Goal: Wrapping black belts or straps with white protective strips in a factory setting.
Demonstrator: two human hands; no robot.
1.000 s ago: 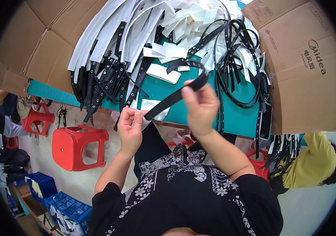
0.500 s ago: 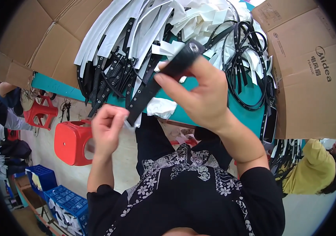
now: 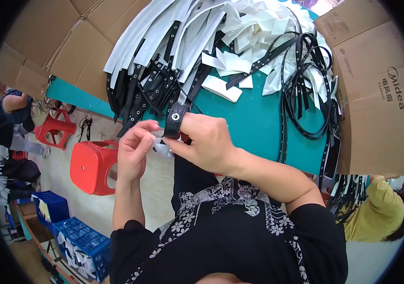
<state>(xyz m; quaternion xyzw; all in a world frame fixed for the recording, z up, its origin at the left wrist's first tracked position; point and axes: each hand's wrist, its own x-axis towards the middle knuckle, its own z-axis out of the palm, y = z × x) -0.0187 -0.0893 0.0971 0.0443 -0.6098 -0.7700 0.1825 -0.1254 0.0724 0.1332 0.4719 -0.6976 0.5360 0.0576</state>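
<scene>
My right hand (image 3: 206,137) is closed round a black strap (image 3: 175,127) that bends over its fingers, with a metal eyelet showing. Thumb and fingers of my left hand (image 3: 135,146) pinch a small white strip (image 3: 162,147) beside the strap's lower end. Both hands are close together above the near edge of the green table (image 3: 254,130). Just beyond them lies a pile of black eyelet straps (image 3: 152,87), joined to long white strips (image 3: 138,40). A loose white piece (image 3: 222,89) rests on the table past my right hand.
Looped black eyelet straps (image 3: 301,71) and heaped white scraps (image 3: 259,31) cover the table's far right. Cardboard boxes stand left (image 3: 74,52) and right (image 3: 372,94). Red stools (image 3: 87,168) and blue crates (image 3: 81,241) are at the left. A person in yellow (image 3: 371,213) is at the right.
My right hand has come down and left, close to my left hand. The strap, stretched out between the hands before, now curls over my right fingers.
</scene>
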